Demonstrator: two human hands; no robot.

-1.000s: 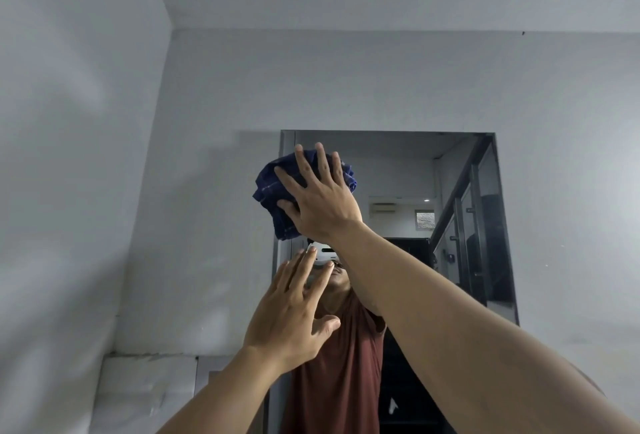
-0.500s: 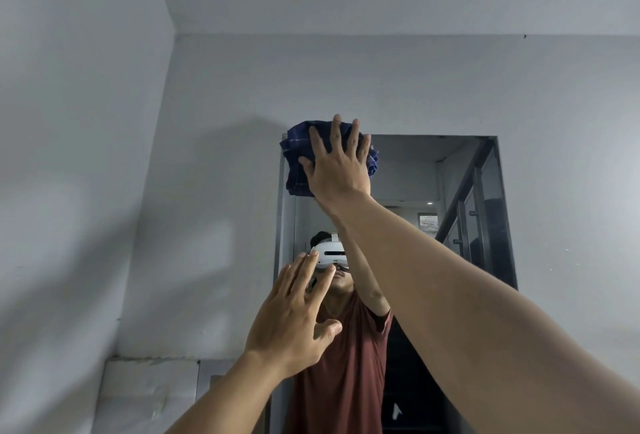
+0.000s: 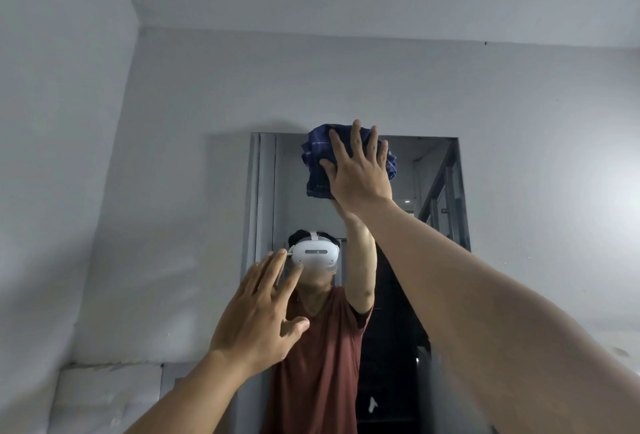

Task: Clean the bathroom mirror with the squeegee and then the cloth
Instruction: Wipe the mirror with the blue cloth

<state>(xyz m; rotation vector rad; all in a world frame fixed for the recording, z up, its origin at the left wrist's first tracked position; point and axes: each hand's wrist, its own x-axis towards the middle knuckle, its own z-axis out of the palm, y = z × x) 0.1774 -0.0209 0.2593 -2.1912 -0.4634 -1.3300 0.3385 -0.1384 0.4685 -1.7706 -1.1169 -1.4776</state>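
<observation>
At the top edge of the mirror [image 3: 298,212], the right hand [image 3: 356,174] presses the bunched blue cloth [image 3: 317,170] flat with straight, spread fingers. The left hand [image 3: 256,316] hovers lower, fingers apart, holding nothing. Unpinched, the cloth could slide out and drop if pressure eases.

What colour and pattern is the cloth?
Dark blue with thin pale check lines; the cloth shows in the head view.
</observation>
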